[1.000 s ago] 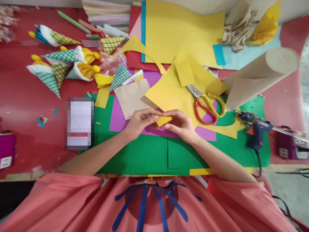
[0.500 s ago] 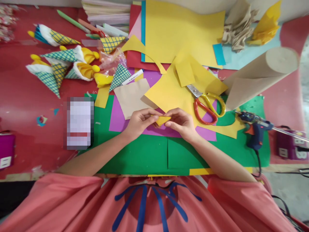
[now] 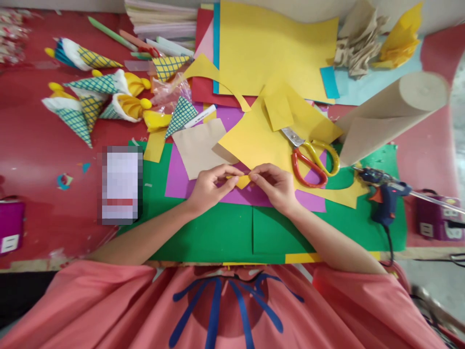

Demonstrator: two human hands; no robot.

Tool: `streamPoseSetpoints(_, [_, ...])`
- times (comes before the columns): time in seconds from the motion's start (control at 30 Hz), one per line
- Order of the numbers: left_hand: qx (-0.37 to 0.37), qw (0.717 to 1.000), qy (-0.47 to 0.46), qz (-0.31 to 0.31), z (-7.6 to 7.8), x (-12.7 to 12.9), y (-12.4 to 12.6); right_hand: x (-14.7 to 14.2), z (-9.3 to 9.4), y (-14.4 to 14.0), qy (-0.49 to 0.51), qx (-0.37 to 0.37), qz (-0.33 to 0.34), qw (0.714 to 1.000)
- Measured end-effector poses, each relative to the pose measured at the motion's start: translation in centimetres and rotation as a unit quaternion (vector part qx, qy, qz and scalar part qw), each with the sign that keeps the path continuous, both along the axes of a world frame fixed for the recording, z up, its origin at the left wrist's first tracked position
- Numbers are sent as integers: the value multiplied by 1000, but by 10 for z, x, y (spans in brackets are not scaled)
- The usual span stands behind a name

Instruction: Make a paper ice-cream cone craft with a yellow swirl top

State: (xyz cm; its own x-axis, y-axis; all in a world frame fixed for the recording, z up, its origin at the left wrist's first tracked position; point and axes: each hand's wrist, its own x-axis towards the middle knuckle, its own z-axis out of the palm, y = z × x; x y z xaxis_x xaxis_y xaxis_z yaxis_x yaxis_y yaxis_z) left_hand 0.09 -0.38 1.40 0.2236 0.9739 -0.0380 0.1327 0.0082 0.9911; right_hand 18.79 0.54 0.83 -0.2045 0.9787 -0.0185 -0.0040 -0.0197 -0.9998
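Note:
A small folded piece of yellow paper (image 3: 242,181) is pinched between my left hand (image 3: 210,186) and my right hand (image 3: 276,186), just above a purple sheet (image 3: 181,182) that lies on green card (image 3: 218,232). My fingertips meet over the piece and hide most of it. A larger yellow sheet (image 3: 259,140) lies just beyond my hands, beside a tan paper piece (image 3: 199,145).
Red-and-yellow scissors (image 3: 308,157) lie to the right of my hands, a blue glue gun (image 3: 383,194) further right. A tan paper roll (image 3: 392,114) sits at right. Several patterned paper cones (image 3: 94,97) lie at the far left, stacked coloured sheets (image 3: 272,43) at the back.
My fingers have closed in over the yellow piece, so less of it shows now. The hands stayed in the same spot.

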Motion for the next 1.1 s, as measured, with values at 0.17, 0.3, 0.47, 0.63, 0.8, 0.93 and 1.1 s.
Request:
streamPoseSetpoints(0.17, [-67,996,-36,-52,2,0,2,2,-3,2,-13,21,-4,1000])
streamPoseSetpoints(0.3, [-60,997,-33,-41,4,1,0,1,-3,1,-16,14,-6,1000])
streamPoseSetpoints(0.47, [29,999,17,-27,3,0,-2,0,-4,-1,-25,50,-5,998])
streamPoseSetpoints(0.63, [235,959,160,-3,-1,-1,-3,1,-2,0,-27,20,41,999])
streamPoseSetpoints(0.8, [366,909,198,-5,-4,0,-3,1,3,0,-3,-24,57,998])
streamPoseSetpoints(0.93, [345,919,189,27,-3,-1,-3,2,1,-1,15,-6,29,999])
streamPoseSetpoints(1.1, [358,922,149,19,-4,-5,-2,3,-2,-1,11,9,3,1000])
